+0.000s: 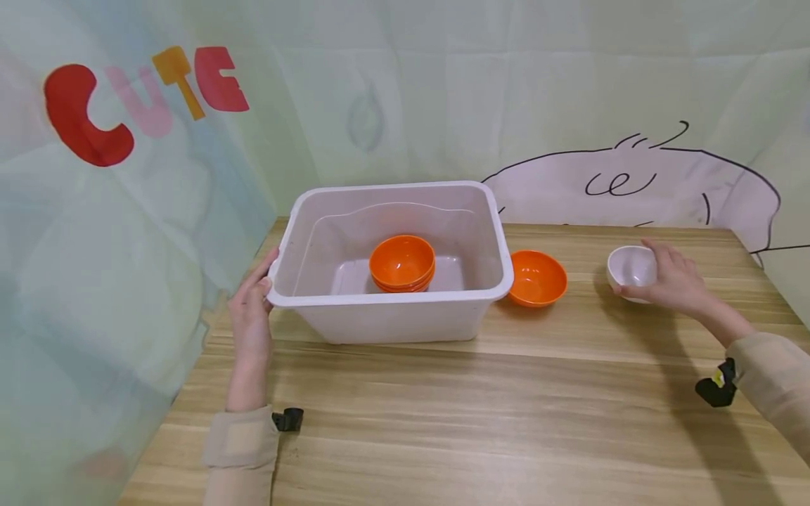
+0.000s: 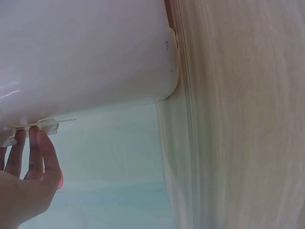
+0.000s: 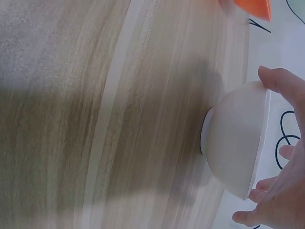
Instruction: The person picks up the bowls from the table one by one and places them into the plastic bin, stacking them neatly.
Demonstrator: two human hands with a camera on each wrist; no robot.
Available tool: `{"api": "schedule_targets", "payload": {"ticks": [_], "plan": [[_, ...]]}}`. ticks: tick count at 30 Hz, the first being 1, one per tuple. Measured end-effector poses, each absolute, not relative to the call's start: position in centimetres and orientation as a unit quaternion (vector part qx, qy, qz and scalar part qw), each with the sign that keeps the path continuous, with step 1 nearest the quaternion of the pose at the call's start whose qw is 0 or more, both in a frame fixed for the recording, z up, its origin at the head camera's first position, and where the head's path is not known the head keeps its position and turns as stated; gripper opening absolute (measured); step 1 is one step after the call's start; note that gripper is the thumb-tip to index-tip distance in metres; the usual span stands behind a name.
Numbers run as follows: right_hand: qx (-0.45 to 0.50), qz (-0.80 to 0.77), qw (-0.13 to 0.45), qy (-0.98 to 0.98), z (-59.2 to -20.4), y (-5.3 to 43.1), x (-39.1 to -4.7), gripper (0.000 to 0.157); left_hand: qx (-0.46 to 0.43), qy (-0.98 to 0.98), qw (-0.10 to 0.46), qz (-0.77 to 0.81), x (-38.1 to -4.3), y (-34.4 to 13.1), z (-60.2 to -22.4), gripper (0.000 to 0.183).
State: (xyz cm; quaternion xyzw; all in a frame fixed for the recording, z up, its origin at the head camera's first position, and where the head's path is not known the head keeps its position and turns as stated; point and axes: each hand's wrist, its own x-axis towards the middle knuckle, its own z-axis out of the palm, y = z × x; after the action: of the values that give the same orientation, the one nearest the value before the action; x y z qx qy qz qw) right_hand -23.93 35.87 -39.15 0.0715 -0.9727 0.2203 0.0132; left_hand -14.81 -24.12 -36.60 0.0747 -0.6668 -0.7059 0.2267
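In the head view a white plastic bin [image 1: 392, 320] stands on the table, with a stack of orange bowls [image 1: 402, 264] inside it. My left hand [image 1: 249, 313] grips the bin's left rim; the left wrist view shows the fingertips [image 2: 34, 131] bent up under that edge. Over on the right, my right hand [image 1: 678, 282] spans a small white bowl [image 1: 628, 264] and holds it by the rim, thumb on one side and fingers on the other. The white bowl [image 3: 238, 138] is upright, its foot right at the tabletop. Between bin and white bowl sits a single orange bowl [image 1: 538, 281].
The wooden table [image 1: 405, 422] backs onto a printed cloth [image 1: 392, 105] with cartoon lines and coloured letters. More cloth hangs along the left side. The single orange bowl is close against the bin's right side.
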Motion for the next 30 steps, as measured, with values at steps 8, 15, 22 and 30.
{"api": "schedule_targets", "payload": {"ticks": [8, 15, 22, 30], "plan": [[0.069, 0.216, -0.003, -0.974, -39.19, 35.92, -24.08, 0.108, 0.074, -0.661, 0.231, -0.71, -14.77, -24.1, -36.66, 0.04], [0.062, 0.214, -0.007, -0.975, -38.97, 36.06, -24.25, 0.108, 0.073, -0.659, 0.228, -0.713, -15.08, -24.01, -36.52, 0.04], [0.066, 0.223, -0.001, -0.973, -39.14, 36.08, -24.23, 0.109, 0.074, -0.665, 0.227, -0.708, -14.95, -24.05, -36.62, 0.041], [0.06, 0.229, -0.005, -0.972, -39.35, 36.14, -24.15, 0.111, 0.079, -0.669, 0.23, -0.703, -14.89, -24.08, -36.69, 0.04]]}}
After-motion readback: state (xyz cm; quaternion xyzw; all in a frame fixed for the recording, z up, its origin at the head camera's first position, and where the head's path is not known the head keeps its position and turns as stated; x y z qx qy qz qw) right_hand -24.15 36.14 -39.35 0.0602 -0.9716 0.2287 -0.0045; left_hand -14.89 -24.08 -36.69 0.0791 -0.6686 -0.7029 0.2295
